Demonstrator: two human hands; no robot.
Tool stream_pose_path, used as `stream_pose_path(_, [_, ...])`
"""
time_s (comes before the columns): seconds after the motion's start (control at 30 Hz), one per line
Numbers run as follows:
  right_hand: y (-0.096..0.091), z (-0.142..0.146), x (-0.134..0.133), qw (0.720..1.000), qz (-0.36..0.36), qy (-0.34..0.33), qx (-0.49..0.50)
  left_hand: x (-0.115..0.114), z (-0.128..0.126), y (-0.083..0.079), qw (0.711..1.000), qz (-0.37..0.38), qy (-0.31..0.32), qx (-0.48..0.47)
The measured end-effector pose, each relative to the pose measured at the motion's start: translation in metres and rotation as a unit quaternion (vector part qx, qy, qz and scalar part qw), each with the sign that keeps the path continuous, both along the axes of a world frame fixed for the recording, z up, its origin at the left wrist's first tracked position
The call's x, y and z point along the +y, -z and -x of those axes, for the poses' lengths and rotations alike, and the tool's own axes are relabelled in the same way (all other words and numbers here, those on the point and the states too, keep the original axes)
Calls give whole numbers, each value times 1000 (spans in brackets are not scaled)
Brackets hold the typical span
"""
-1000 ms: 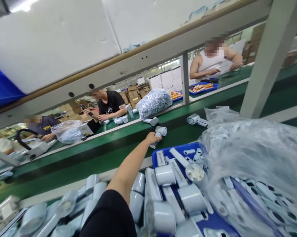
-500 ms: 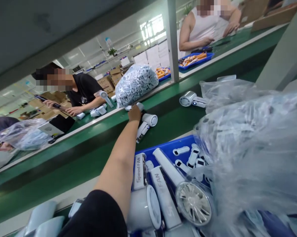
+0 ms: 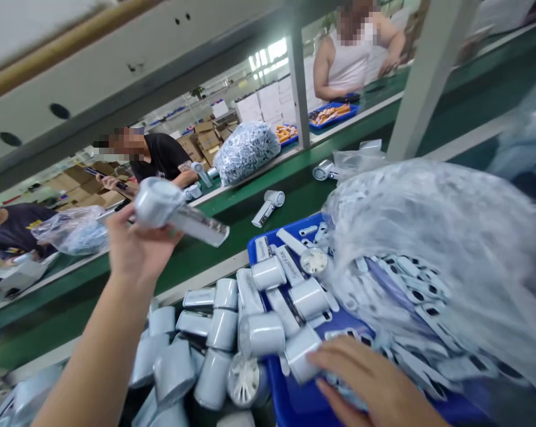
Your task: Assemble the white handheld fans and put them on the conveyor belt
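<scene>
My left hand (image 3: 140,249) is raised over the belt's near side, its fingers wrapped round the head of a pale blue handheld fan (image 3: 200,225). That fan's handle points right, and its open side shows inner parts. My right hand (image 3: 361,379) is low at the front, fingers stretched and apart. Its fingertips reach the head of another fan (image 3: 301,356) lying at the edge of a blue tray (image 3: 289,400); whether they press on it I cannot tell. More fans (image 3: 223,329) lie heaped left of the tray, and small pale covers (image 3: 421,279) with dark windows fill its right part.
A clear plastic bag (image 3: 454,207) of pale parts bulges over the tray's right side. On the green conveyor belt (image 3: 232,219) lie a fan (image 3: 268,207) and another farther right. A metal post (image 3: 298,89) rises beyond it. Several co-workers sit across the belt.
My left hand has come back from the belt's far side, now lifting a fan. My right hand has entered at the front. The view has shifted, showing more of the heaped fans.
</scene>
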State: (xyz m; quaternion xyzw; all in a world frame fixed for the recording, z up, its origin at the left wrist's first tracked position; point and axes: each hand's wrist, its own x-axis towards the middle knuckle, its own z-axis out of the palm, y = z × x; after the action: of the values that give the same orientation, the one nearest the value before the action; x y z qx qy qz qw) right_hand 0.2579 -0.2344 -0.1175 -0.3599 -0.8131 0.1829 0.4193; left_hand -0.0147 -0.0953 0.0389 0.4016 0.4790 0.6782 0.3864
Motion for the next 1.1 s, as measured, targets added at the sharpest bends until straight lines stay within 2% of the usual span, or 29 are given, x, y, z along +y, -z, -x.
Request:
stream_pose_path(0.07, [4, -6, 12, 998, 23, 36, -35, -54, -1, -1, 992, -34, -59, -108])
stream_pose_path(0.13, [10, -16, 25, 991, 48, 79, -95, -96, -1, 8, 978, 7, -94, -187])
stream_pose_path(0.17, [12, -21, 30, 983, 65, 110, -132, -112, -1, 14, 972, 44, -82, -218])
stream_pose_path(0.23, [14, -29, 38, 960, 92, 165, -205, -137, -1, 27, 959, 110, -12, -260])
stream_pose_path(0.3, [14, -33, 40, 942, 99, 183, -265, -156, -1, 36, 950, 125, 59, -281])
stream_pose_path(0.4, [10, -31, 32, 934, 90, 138, -318, -176, -3, 39, 951, 99, 109, -272])
stream_pose_path(0.5, [9, -26, 20, 930, 86, 86, -346, -188, -4, 39, 965, 102, 125, -209])
stream_pose_path(0.6, [13, -25, 16, 930, 76, 68, -354, -192, -3, 44, 971, 91, 107, -192])
stream_pose_path(0.7, [18, -26, 21, 953, 26, 73, -293, -192, -4, 50, 961, 64, 108, -246])
stream_pose_path(0.8, [11, -17, 25, 983, -32, 104, -148, -193, -7, 54, 945, 64, 137, -291])
stream_pose_path(0.87, [-6, -3, 21, 994, -4, 99, -41, -195, -10, 55, 945, 70, 137, -289])
stream_pose_path(0.93, [-32, 17, 9, 995, 64, 67, 48, -199, -13, 57, 953, 69, 129, -266])
stream_pose_path(1.0, [-59, 41, -6, 986, 112, 23, 118, -202, -15, 58, 961, 62, 127, -239])
stream_pose_path(1.1, [-91, 78, -26, 967, 131, -35, 216, -206, -20, 61, 969, 50, 129, -206])
